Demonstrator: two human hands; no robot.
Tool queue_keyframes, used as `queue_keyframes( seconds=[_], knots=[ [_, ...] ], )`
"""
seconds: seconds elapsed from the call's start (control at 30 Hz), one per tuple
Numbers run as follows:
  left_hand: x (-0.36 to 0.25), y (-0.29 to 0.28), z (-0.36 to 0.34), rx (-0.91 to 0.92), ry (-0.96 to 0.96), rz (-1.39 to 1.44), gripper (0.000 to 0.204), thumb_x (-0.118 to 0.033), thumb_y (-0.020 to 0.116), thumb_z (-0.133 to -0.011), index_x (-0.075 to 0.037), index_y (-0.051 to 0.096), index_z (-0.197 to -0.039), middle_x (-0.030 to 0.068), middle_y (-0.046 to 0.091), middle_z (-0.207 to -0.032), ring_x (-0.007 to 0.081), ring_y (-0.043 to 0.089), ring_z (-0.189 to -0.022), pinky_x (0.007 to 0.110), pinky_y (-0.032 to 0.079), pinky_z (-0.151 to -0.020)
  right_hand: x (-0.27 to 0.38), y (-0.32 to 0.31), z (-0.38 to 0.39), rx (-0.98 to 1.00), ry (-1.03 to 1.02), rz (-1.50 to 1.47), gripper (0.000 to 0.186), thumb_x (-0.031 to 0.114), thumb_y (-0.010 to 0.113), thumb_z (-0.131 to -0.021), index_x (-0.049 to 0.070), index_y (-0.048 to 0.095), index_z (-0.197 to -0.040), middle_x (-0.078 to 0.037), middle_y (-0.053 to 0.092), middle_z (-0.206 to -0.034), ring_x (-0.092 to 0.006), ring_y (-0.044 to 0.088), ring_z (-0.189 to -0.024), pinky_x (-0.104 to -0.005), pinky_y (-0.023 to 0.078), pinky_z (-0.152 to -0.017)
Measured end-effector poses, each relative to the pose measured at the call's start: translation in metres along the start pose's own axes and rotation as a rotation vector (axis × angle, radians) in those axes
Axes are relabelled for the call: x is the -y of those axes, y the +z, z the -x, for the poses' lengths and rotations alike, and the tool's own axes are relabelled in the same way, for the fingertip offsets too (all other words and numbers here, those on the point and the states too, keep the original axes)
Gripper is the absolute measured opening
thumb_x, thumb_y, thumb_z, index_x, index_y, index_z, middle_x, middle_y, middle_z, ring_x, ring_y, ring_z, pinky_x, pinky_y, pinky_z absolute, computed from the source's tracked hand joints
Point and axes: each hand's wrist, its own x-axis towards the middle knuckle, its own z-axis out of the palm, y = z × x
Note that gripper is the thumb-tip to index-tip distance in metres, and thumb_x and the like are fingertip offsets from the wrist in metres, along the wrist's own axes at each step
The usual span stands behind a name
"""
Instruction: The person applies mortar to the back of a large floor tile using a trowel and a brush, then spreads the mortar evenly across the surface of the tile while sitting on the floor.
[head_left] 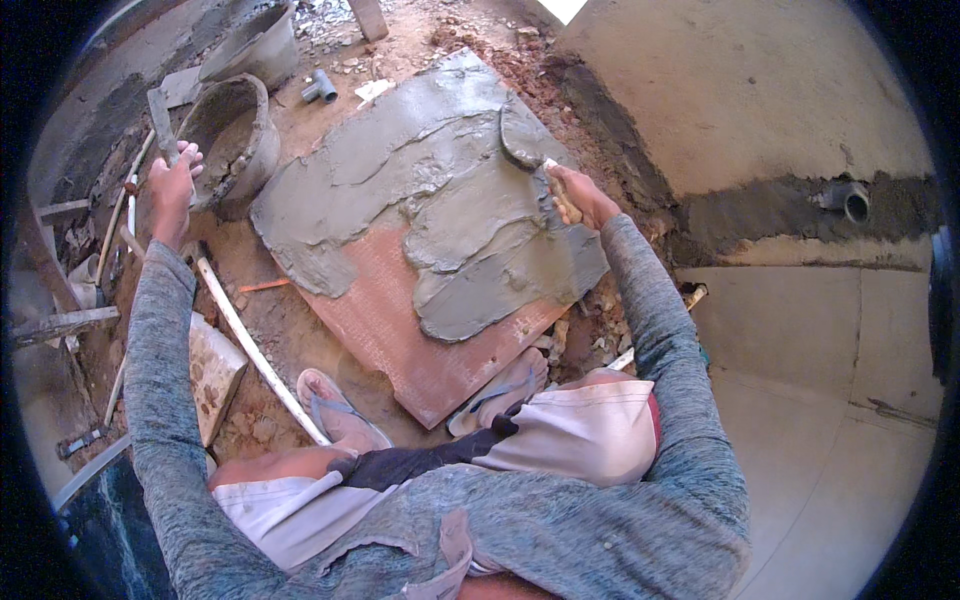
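In front of my feet lies a large reddish square tile, its ribbed face up. Wet grey mortar covers most of its far part, while the near corner is bare. My right hand is closed round the handle of a trowel, whose blade rests in the mortar near the tile's right edge. Off to the left, my left hand is raised beside a mortar-coated bucket. It grips a narrow grey flat piece that points up and away; its kind is unclear.
Another bucket stands behind the first. A grey pipe fitting lies on the dirt. Left of my feet are a white pipe and a broken slab. A pipe end sticks out of the wall at right.
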Motion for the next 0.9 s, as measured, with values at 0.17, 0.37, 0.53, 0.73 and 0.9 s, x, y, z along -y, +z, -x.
queue_keyframes(
  seconds=[0.17,0.37,0.53,0.73,0.9],
  knots=[
    [-0.002,0.012,-0.003,0.018,-0.002,0.000,0.026,-0.015,0.068,-0.091,0.002,0.059,-0.109,0.0114,0.066,-0.101,0.0190,0.068,-0.091,0.029,0.057,-0.077,-0.063,0.049,0.015,0.073,-0.284,0.504,0.051,0.056,0.053,-0.093,0.007,0.064,-0.091,-0.007,0.065,-0.074,-0.0251,0.064,-0.064,-0.0409,0.053,-0.060],
    [0.004,0.014,-0.007,0.016,-0.015,-0.006,0.027,-0.014,0.068,-0.091,0.001,0.059,-0.111,0.0117,0.066,-0.101,0.0195,0.068,-0.090,0.030,0.057,-0.075,-0.070,0.088,0.099,-0.225,-0.208,1.086,0.056,0.055,0.054,-0.091,0.002,0.067,-0.102,-0.027,0.069,-0.097,-0.0443,0.066,-0.095,-0.0512,0.053,-0.081],
    [0.000,0.020,-0.003,0.043,-0.024,0.028,0.026,-0.014,0.066,-0.092,0.001,0.058,-0.112,0.0118,0.066,-0.102,0.0197,0.068,-0.092,0.031,0.056,-0.076,-0.090,0.041,0.112,-0.509,-0.078,1.005,0.058,0.052,0.054,-0.091,-0.003,0.062,-0.107,-0.031,0.067,-0.098,-0.0459,0.066,-0.094,-0.0538,0.052,-0.083],
    [-0.005,0.017,-0.006,0.054,-0.014,0.045,0.027,-0.014,0.065,-0.093,0.002,0.057,-0.113,0.0120,0.065,-0.105,0.0196,0.067,-0.093,0.031,0.055,-0.079,-0.107,0.018,0.105,-0.595,-0.037,0.929,0.061,0.053,0.052,-0.092,-0.004,0.063,-0.107,-0.032,0.067,-0.101,-0.0471,0.065,-0.095,-0.0539,0.051,-0.086],
    [-0.020,0.027,0.005,0.064,-0.021,0.012,0.028,-0.015,0.065,-0.093,0.002,0.056,-0.114,0.0119,0.065,-0.105,0.0201,0.067,-0.096,0.031,0.055,-0.078,-0.134,0.005,0.090,-0.495,-0.122,0.770,0.064,0.055,0.051,-0.092,-0.007,0.066,-0.100,-0.035,0.065,-0.098,-0.0501,0.062,-0.097,-0.0542,0.049,-0.084]
  ],
)
